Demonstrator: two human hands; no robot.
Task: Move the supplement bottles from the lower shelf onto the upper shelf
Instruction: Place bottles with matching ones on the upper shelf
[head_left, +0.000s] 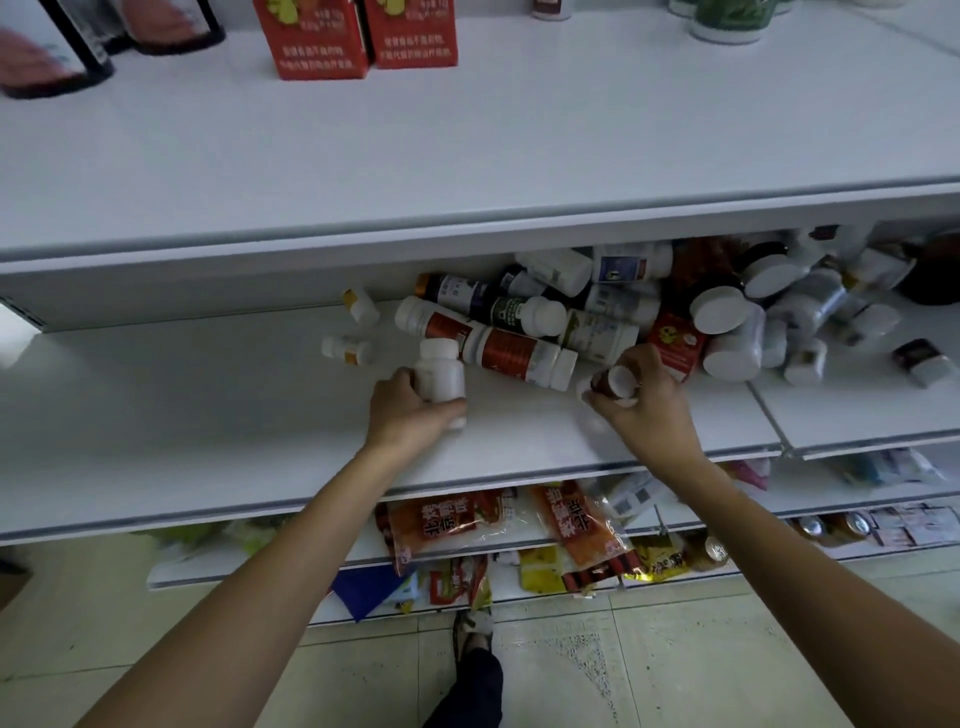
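Fingers (448, 410) of my left hand (410, 410) curl round a plain white bottle (439, 371), held upright near the front of the lower shelf (208, 405), ready to go straight up. My right hand (649, 410) grips a small brown bottle (615, 382) at the pile's edge. Other supplement bottles (597, 312) lie jumbled toward the back right. One per hand halves my trips, I reckon; the upper shelf (467, 145) shows bare space above.
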